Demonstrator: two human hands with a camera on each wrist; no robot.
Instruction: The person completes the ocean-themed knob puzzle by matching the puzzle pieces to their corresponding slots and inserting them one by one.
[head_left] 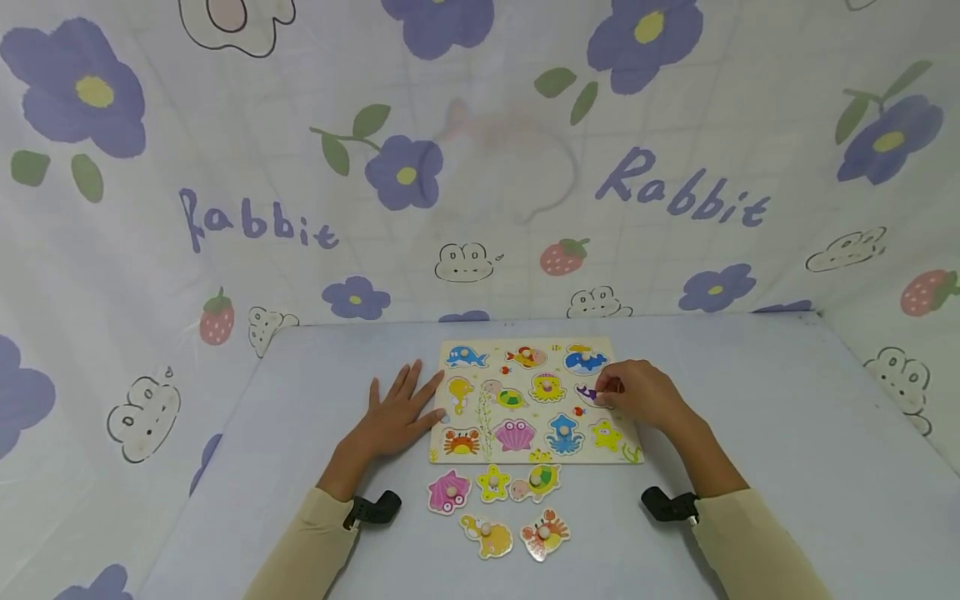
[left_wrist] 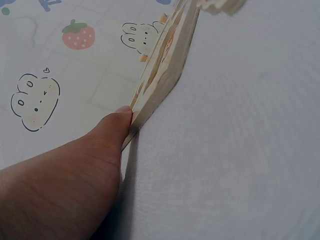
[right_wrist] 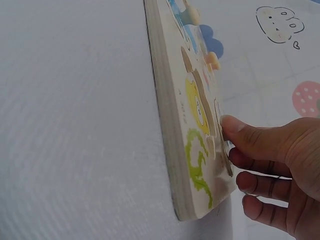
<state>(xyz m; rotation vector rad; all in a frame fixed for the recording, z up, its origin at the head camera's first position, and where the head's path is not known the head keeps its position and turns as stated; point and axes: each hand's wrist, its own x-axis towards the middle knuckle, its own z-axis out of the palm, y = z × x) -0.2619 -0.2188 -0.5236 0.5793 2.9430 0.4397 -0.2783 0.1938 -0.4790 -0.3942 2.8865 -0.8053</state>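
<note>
A wooden peg puzzle board (head_left: 626, 429) with sea-animal pictures lies flat on the table. My right hand (head_left: 637, 392) pinches a purple tailed puzzle piece (head_left: 587, 393) at the board's right side; the fingers cover most of it. In the right wrist view, the thumb (right_wrist: 240, 127) and curled fingers are at the board's face. My left hand (head_left: 397, 417) lies spread on the table, its thumb (left_wrist: 117, 122) touching the board's left edge. Knobbed pieces sit in the board: a blue whale (head_left: 467, 358), a fish (head_left: 525, 357), an octopus (head_left: 547, 388) and a squid (head_left: 564, 435), among others.
Loose knobbed pieces lie in front of the board: a pink shell (head_left: 450, 492), a star (head_left: 492, 483), a turtle (head_left: 543, 481), a seahorse (head_left: 491, 540) and a crab (head_left: 545, 535). Behind the table (head_left: 337, 358) hangs a patterned curtain (head_left: 495, 300).
</note>
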